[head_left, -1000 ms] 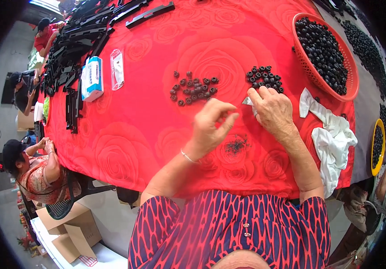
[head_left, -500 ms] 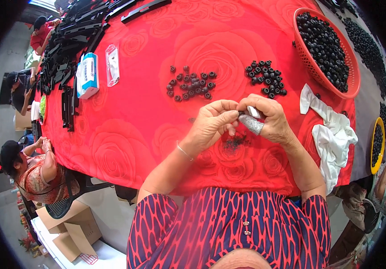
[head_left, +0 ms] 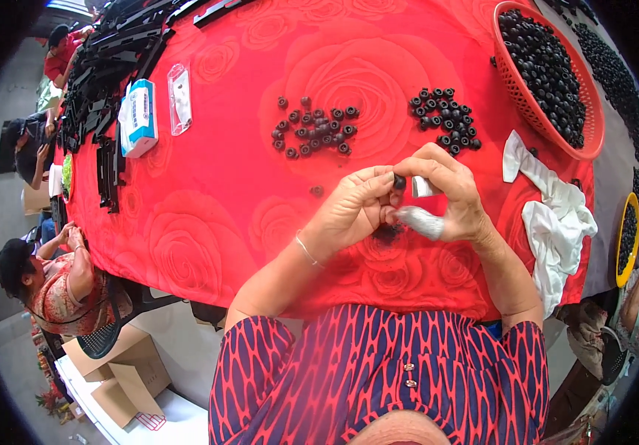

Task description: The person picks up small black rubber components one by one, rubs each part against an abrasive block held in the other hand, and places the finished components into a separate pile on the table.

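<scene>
Between the thumb and forefinger of my left hand (head_left: 360, 204) is a small round black plastic part (head_left: 399, 182), held up over the cloth. My right hand (head_left: 453, 193) is just to its right, fingers curled round a small flat pale piece (head_left: 425, 187) whose kind I cannot make out. Silvery-grey wrapping (head_left: 421, 221) covers the right thumb, which stands apart from the forefinger. Dark shavings (head_left: 387, 233) lie beneath the hands. Beyond them are two loose groups of similar black parts, a left group (head_left: 321, 132) and a right group (head_left: 445, 119). A single part (head_left: 316, 190) lies beside my left hand.
A red flowered cloth (head_left: 215, 178) covers the table. At the right stand a red basket (head_left: 508, 74) of black parts, a crumpled white cloth (head_left: 557, 230) and a yellow-rimmed tray (head_left: 637, 230). Long black pieces (head_left: 112, 74) and a tissue pack (head_left: 140, 119) lie left. People sit at the far left.
My hands have come slightly apart, and the right thumb has swung away from the black part. That part now shows more plainly in my left fingers. The whole view has shifted a little.
</scene>
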Tool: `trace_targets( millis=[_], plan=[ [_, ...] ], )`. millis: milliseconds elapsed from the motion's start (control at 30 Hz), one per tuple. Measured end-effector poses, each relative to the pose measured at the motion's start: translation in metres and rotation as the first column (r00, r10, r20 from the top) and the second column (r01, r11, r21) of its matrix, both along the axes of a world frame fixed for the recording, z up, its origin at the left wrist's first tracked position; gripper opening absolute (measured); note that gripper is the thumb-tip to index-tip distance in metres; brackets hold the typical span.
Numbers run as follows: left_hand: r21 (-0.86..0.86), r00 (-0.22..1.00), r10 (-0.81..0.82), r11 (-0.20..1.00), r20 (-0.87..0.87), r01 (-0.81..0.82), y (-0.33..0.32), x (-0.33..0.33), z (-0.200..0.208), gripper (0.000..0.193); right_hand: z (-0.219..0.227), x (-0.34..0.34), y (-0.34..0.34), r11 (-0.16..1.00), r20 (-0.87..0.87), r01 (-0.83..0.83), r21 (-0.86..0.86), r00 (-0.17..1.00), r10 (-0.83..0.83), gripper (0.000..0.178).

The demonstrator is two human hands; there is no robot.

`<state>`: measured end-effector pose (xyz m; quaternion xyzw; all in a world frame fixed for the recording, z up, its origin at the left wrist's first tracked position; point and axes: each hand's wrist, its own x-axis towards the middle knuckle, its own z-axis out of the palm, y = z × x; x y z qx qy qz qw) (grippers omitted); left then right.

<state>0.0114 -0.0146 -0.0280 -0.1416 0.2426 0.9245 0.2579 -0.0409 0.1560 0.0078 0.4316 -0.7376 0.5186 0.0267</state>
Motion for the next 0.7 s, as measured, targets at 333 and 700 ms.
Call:
trace_targets(
  millis=[333, 700],
  plan=[
    [0.004, 0.986, -0.121, 0.993, -0.117, 0.122, -0.008, 0.001, -0.002, 0.018, -0.009, 0.0, 0.002, 1.0, -0.006, 0.001, -0.022, 1.0, -0.001, 0.033],
    [-0.027, 0.98, -0.096, 0.995, -0.173, 0.092, -0.012, 0.005, 0.006, 0.019, 0.0, 0.004, 0.0, 0.996, -0.064, 0.036, -0.078, 0.997, -0.041, 0.029]
  ],
)
